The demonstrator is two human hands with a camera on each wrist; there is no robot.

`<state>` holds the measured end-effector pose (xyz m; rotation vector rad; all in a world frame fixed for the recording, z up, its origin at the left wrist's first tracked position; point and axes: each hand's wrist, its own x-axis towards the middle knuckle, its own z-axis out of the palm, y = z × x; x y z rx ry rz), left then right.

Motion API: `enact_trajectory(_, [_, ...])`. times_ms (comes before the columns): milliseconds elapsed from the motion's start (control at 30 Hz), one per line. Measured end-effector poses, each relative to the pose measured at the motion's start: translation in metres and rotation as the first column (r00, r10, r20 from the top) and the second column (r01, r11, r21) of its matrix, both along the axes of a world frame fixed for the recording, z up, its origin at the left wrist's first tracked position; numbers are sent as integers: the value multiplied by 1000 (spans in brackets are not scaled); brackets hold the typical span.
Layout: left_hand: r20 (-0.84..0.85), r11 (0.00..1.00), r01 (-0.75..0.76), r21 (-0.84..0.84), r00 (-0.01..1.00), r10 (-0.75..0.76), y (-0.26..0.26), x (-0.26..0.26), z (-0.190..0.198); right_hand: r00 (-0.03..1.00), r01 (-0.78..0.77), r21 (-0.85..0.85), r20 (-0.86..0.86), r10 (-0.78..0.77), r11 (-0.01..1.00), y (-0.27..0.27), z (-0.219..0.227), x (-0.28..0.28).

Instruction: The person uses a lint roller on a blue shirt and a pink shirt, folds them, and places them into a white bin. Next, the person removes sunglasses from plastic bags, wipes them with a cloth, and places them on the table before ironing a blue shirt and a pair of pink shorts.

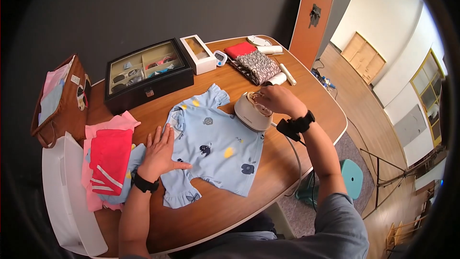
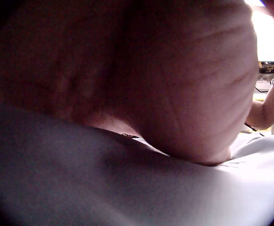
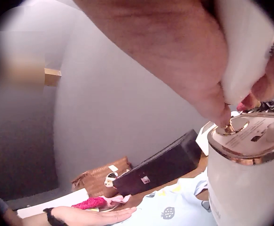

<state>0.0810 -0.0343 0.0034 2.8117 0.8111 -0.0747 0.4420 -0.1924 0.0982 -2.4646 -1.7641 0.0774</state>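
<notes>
A light blue short-sleeved shirt (image 1: 215, 144) with printed fruit and animal shapes lies spread on the wooden table. My left hand (image 1: 160, 153) rests on its left side near the collar, fingers straight and spread. In the left wrist view the palm (image 2: 184, 94) presses on pale cloth (image 2: 104, 179). My right hand (image 1: 280, 100) grips the handle of a white steam iron (image 1: 251, 115) at the shirt's right edge. The right wrist view shows the fingers around the white handle (image 3: 245, 47), above the iron's gold-rimmed body (image 3: 245, 188). A grey cord (image 1: 297, 156) trails from the iron.
Folded pink and red clothes (image 1: 112, 158) lie left of the shirt, beside a white tray (image 1: 67, 196) and a brown basket (image 1: 67, 100). Behind stand a black glasses case (image 1: 148, 93), a white box (image 1: 206, 64) and a small timer (image 1: 220, 58). Patterned cloth (image 1: 256, 66) sits at the back right.
</notes>
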Motion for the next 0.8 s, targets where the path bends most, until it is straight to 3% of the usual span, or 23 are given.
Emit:
enact_trajectory(133, [-10, 1000, 0, -6, 1000, 0, 0, 0, 2, 997, 81, 64, -4, -81, 995, 3, -4, 9])
enact_trajectory(300, [9, 1000, 0, -2, 1000, 0, 0, -3, -3, 972, 156, 112, 160, -173, 981, -4, -8, 15])
enact_trajectory(467, [3, 1000, 7, 7, 1000, -7, 1, -2, -3, 961, 140, 99, 227, -159, 985, -4, 10, -17])
enact_trajectory(533, [1, 1000, 2, -2, 1000, -2, 2, -3, -2, 990, 33, 159, 127, -53, 987, 1, 13, -29])
enact_trajectory(667, [-12, 1000, -11, -8, 1000, 11, 2, -4, -1, 990, -67, 102, 132, 53, 992, 3, 11, -60])
enact_trajectory(800, [30, 1000, 9, 20, 999, -9, 8, -5, -12, 992, -16, 26, 126, 12, 1000, 6, 10, -69])
